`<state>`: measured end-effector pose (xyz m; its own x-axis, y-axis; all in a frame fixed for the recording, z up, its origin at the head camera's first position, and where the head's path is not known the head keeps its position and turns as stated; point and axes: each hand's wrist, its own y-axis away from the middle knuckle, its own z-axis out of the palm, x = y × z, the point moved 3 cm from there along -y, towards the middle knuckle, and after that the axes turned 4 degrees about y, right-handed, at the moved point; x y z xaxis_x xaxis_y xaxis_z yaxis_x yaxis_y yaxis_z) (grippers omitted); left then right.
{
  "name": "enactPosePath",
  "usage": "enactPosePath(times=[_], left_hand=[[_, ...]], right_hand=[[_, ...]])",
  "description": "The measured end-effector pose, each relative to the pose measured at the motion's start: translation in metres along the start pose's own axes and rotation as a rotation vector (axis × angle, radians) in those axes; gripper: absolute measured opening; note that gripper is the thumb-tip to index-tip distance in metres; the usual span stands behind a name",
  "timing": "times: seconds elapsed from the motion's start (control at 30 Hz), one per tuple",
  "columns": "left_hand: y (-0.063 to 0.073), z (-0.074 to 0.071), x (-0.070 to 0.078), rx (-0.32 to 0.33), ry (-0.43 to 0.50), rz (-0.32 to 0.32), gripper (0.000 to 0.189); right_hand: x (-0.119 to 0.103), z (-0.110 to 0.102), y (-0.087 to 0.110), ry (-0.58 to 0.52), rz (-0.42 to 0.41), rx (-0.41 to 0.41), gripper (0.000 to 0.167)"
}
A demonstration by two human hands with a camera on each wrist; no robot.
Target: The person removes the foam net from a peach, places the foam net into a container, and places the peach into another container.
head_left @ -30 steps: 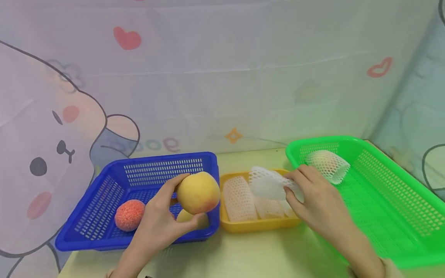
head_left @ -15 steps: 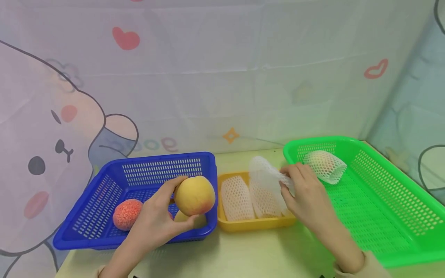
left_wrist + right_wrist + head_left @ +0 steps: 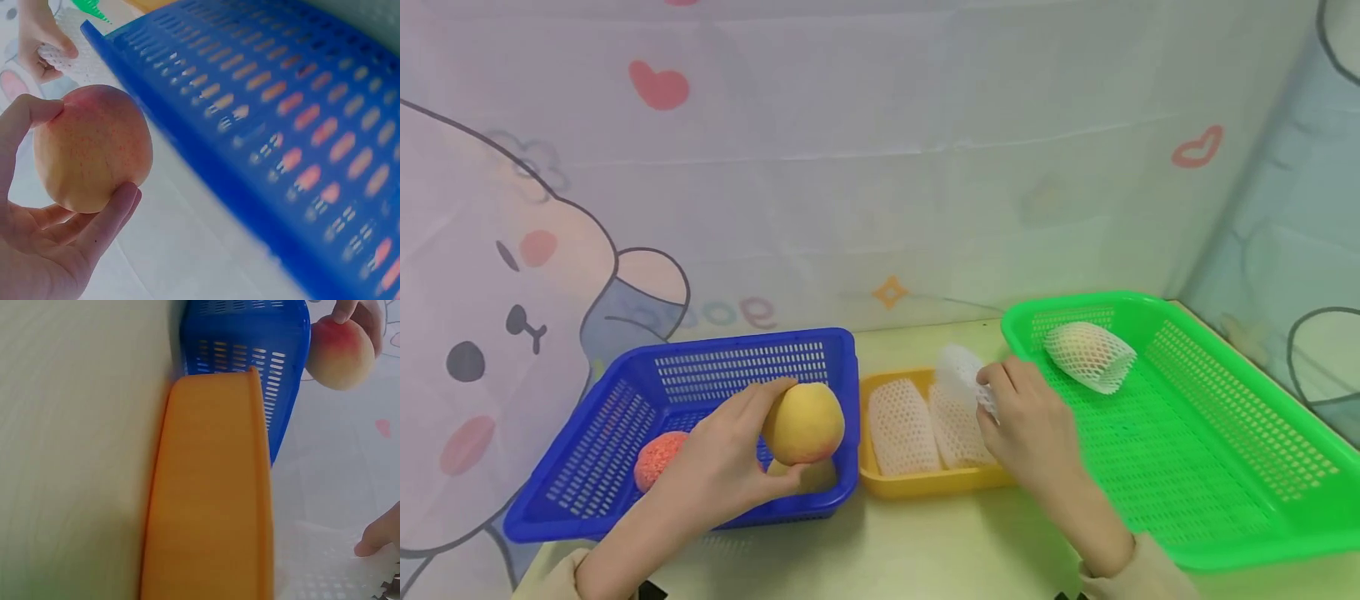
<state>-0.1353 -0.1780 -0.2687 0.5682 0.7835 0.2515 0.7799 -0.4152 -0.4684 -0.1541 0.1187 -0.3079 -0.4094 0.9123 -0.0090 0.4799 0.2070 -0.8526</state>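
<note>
My left hand [image 3: 718,454] grips a yellow peach [image 3: 807,423] with a reddish blush between thumb and fingers, raised over the front right corner of the blue basket [image 3: 842,492]. In the left wrist view the peach [image 3: 94,150] shows its speckled side, apart from the basket wall. My right hand [image 3: 1030,421] pinches a white foam net sleeve [image 3: 958,375] by one end above the yellow tray [image 3: 917,485]. The sleeve's other end sticks out to the left, with nothing visible inside it. More foam net sleeves [image 3: 902,427] lie in the tray.
A green basket [image 3: 1172,467] on the right holds a fruit in a foam net [image 3: 1090,357] at its back left. Inside the blue basket lie a red textured ball [image 3: 658,457] and a yellowish fruit [image 3: 812,477]. A printed curtain [image 3: 880,167] hangs behind the table.
My right hand has drawn left and slightly toward the middle with the net sleeve. The left hand keeps the peach and shifts a little left and down. The view turned slightly.
</note>
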Motion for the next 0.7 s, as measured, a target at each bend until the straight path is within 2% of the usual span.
enactPosePath(times=[0.37,0.7], left_hand=[[-0.004,-0.010,0.003,-0.049,-0.149,0.089,0.077],[-0.007,-0.017,0.009,-0.076,-0.257,0.164,0.071]], right_hand=[[-0.002,0.022,0.006,0.026,0.008,-0.020,0.026],[-0.002,0.024,0.006,0.017,0.058,-0.010,0.034]])
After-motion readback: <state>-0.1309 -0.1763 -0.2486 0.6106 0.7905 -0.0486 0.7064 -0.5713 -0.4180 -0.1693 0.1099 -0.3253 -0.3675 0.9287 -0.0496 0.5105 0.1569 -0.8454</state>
